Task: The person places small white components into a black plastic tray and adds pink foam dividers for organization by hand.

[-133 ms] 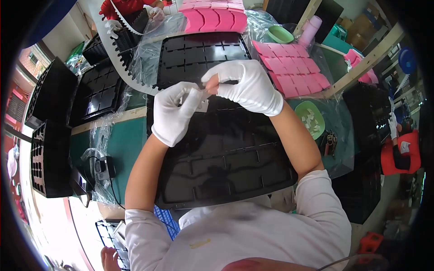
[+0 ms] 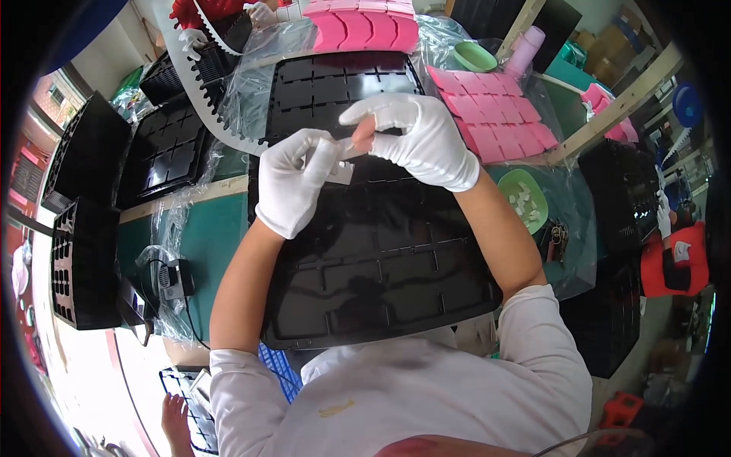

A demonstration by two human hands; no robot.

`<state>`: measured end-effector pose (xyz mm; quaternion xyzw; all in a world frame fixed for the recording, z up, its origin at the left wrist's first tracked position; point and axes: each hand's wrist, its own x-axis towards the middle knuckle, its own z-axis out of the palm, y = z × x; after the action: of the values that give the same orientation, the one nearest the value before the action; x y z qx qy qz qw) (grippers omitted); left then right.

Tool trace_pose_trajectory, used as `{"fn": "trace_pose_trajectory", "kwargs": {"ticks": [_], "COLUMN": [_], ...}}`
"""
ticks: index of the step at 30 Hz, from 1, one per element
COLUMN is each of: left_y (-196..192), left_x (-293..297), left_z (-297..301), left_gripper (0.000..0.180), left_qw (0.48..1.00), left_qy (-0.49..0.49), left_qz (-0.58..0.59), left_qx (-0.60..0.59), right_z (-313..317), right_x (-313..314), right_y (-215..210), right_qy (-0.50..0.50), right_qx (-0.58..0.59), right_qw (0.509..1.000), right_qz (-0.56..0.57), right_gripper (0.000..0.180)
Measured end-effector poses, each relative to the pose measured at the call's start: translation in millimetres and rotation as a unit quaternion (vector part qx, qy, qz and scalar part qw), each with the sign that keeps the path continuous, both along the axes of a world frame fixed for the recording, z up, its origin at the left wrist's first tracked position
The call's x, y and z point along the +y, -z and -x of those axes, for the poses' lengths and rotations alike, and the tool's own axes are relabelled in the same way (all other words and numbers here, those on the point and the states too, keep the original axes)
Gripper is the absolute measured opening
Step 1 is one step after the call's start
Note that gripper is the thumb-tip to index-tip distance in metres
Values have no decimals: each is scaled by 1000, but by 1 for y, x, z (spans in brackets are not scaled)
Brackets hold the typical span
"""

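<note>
Both my hands, in white gloves with bare fingertips showing on the right, meet above a large black plastic tray (image 2: 373,282). A small whitish, translucent strip (image 2: 346,150) stretches between my left hand (image 2: 293,183) and my right hand (image 2: 430,145). My left thumb and forefinger pinch one end of it. The bare fingertips of my right hand close on the other end. Just below the pinch, beside the left fingers, is a small flat white piece (image 2: 342,174); whether my left hand holds it too I cannot tell.
Another black tray (image 2: 304,84) lies beyond. Pink slotted sheets (image 2: 495,114) are at the right, with a green bowl (image 2: 522,202) of small white pieces nearer. Black trays (image 2: 164,156) stand left. A co-worker's gloved hand (image 2: 192,42) is far left; another person's bare hand (image 2: 175,419) shows lower left.
My hands have drawn slightly apart, so more of the strip shows between them. The bare hand at lower left has moved up, and the co-worker's gloved hands at the back have shifted.
</note>
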<state>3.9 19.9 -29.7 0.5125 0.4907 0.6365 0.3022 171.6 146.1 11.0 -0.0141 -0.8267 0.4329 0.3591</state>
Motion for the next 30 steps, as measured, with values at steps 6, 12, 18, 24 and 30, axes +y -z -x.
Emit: {"fn": "trace_pose_trajectory", "kwargs": {"ticks": [6, 12, 18, 24, 30], "left_y": [-25, -120, -60, 16, 20], "left_x": [0, -144, -77, -45, -31], "left_z": [33, 174, 83, 88, 91], "left_gripper": [13, 16, 10, 10, 14], "left_qw": [977, 511, 743, 899, 950], "left_qy": [-171, -571, -432, -396, -300], "left_qz": [-128, -399, -304, -101, -17], "left_qx": [26, 504, 412, 154, 82], "right_z": [-2, 51, 112, 135, 133], "right_x": [8, -3, 9, -2, -6], "right_y": [-7, 1, 53, 81, 89], "right_qy": [31, 33, 30, 94, 175], "right_qx": [118, -112, -240, -280, -292], "right_qw": [974, 992, 954, 939, 923], "right_qz": [191, -44, -180, -175, -182], "right_gripper": [11, 10, 15, 15, 11]}}
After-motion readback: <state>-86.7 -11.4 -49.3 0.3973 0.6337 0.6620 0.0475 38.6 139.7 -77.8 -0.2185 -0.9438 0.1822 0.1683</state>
